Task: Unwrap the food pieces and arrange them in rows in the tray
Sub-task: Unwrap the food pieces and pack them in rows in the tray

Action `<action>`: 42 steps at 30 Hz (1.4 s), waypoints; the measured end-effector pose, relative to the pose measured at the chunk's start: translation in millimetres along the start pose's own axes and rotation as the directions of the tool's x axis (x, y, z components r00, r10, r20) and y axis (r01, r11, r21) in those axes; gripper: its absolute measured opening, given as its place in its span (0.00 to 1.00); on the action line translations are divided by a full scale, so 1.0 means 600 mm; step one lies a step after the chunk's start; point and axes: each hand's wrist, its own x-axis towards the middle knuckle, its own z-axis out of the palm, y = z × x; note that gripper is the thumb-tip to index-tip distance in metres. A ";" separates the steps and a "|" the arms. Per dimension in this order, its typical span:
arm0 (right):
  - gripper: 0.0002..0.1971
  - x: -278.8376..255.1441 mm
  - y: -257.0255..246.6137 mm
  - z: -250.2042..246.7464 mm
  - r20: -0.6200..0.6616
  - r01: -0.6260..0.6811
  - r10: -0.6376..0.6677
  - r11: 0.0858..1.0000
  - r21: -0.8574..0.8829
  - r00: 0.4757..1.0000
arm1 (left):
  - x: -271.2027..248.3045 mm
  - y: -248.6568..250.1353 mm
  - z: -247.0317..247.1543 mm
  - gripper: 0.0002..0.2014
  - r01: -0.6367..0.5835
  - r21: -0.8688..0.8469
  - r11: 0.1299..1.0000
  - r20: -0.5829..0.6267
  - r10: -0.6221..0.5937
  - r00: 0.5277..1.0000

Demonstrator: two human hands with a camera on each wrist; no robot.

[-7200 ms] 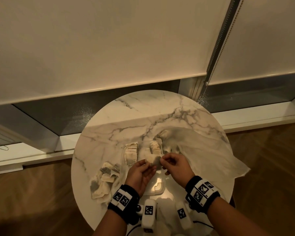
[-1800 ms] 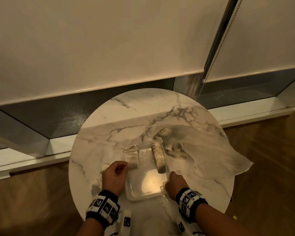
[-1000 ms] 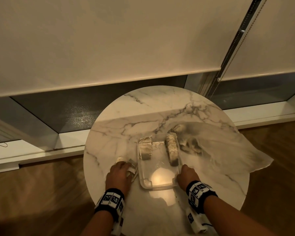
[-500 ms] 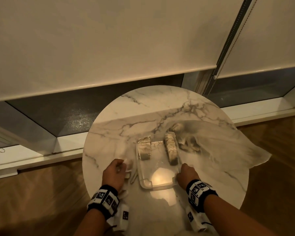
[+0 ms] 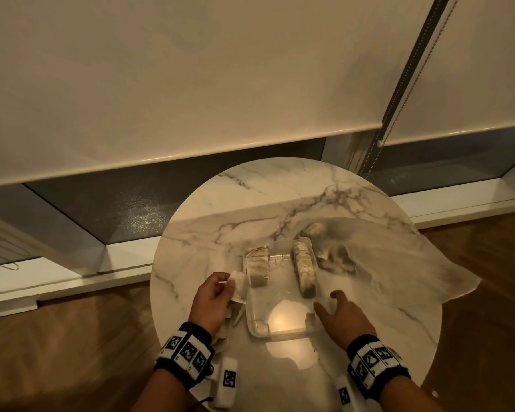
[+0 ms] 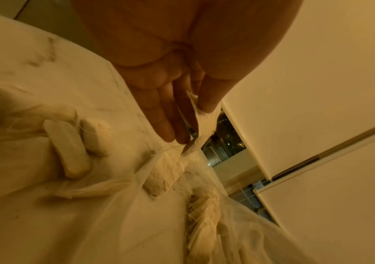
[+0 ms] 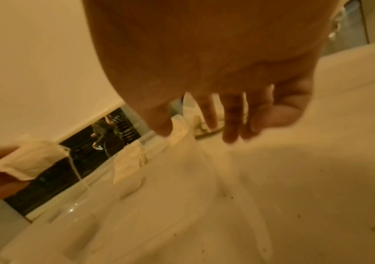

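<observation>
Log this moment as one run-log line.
left hand: pinches wrapped piece beside tray | right hand: open, at tray's near right corner | tray: two rows begun

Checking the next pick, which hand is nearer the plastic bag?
Right. The right hand hovers at the tray's near right corner beside the plastic bag; the left hand is across the tray.

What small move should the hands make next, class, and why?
Probably bring the open right hand across to the wrapped piece that the left hand pinches beside the tray and peel it. It looks still wrapped, and both rows in the tray have room.
</observation>
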 end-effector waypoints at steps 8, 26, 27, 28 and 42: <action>0.21 -0.044 -0.091 -0.017 -0.114 0.595 -0.601 0.711 0.376 0.791 | -0.017 0.001 0.038 0.06 -0.165 0.248 0.955 0.220 0.110 0.969; 0.03 0.072 -0.185 0.038 0.210 0.285 -0.341 0.924 0.255 0.916 | 0.011 -0.052 0.050 0.17 0.116 0.570 0.813 -0.047 -0.109 0.993; 0.03 0.079 -0.190 0.044 0.236 0.247 -0.308 0.935 0.253 0.922 | 0.011 -0.054 0.051 0.16 0.114 0.570 0.814 -0.041 -0.110 0.993; 0.03 0.085 -0.194 0.049 0.255 0.208 -0.274 0.944 0.256 0.927 | 0.011 -0.056 0.053 0.16 0.113 0.573 0.812 -0.036 -0.112 0.993; 0.02 0.121 -0.230 0.074 0.162 0.163 -0.206 0.957 0.241 0.965 | 0.012 -0.057 0.055 0.13 0.148 0.532 0.834 -0.026 -0.159 0.987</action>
